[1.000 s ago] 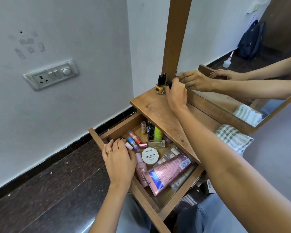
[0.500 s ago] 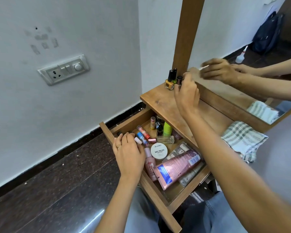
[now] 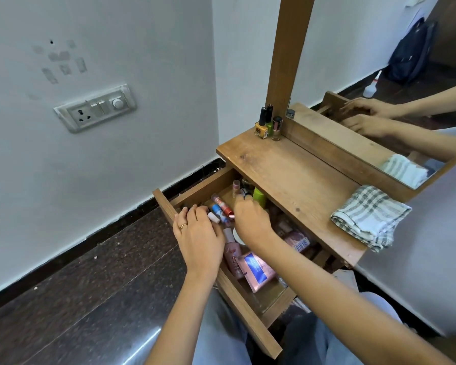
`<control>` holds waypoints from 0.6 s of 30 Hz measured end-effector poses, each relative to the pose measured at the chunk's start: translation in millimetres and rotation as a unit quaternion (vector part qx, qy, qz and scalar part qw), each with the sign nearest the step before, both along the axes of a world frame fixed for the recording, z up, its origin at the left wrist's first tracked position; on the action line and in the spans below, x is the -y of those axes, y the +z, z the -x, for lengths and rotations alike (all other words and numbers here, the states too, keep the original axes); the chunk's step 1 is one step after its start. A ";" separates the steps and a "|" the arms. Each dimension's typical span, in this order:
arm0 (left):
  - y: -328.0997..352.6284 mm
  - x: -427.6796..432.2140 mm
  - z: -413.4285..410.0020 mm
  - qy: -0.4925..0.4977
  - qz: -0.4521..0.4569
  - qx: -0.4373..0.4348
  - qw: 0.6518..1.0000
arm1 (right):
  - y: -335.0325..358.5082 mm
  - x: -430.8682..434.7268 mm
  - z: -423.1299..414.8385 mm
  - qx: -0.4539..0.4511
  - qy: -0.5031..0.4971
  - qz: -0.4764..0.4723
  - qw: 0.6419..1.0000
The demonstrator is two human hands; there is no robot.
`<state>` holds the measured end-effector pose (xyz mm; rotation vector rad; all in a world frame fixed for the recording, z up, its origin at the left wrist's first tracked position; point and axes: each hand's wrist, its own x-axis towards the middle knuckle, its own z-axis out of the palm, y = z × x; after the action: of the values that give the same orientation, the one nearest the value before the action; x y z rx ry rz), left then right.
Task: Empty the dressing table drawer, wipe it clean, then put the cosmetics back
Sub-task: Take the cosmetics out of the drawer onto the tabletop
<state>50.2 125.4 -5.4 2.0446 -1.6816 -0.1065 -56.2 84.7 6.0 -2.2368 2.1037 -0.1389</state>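
Wooden drawer (image 3: 250,320) stands pulled out under the tabletop (image 3: 287,175), crowded with cosmetics (image 3: 256,270). The left hand (image 3: 198,234) rests on its front rim, fingers together and gently bent. The right hand (image 3: 250,219) reaches among the tubes, its fingertips too blurred to tell any grip. Three nail polish bottles (image 3: 267,125) stand on top.

Wooden tabletop (image 3: 295,175): seemingly three nail polish bottles (image 3: 268,122) back-left corner; checked cloth (image 3: 369,217) overhanging right edge.

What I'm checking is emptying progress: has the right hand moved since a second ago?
Yes. The right hand has left the nail polish bottles by the mirror post and come down into the open drawer.
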 end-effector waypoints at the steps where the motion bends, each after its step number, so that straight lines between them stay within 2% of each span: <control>1: -0.5 -0.1 -0.2 -0.001 0.001 0.005 1.000 | -3.7 -5.9 1.0 0.018 -0.023 -0.014 0.999; 6: -2.2 -0.3 -0.7 -0.003 -0.003 0.021 1.000 | -12.6 -20.0 7.4 0.102 -0.096 -0.076 0.987; 12: -1.8 -0.3 -1.0 -0.005 -0.022 0.044 0.999 | -12.3 -6.2 8.9 0.056 -0.102 -0.034 0.993; 18: -4.3 0.1 -1.4 -0.007 -0.011 0.051 0.999 | -18.9 5.7 12.5 0.071 -0.108 -0.008 0.992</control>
<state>51.6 125.3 -9.7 2.0878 -1.7638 -0.0258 -68.7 78.9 -12.9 -1.9223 2.2539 -0.2817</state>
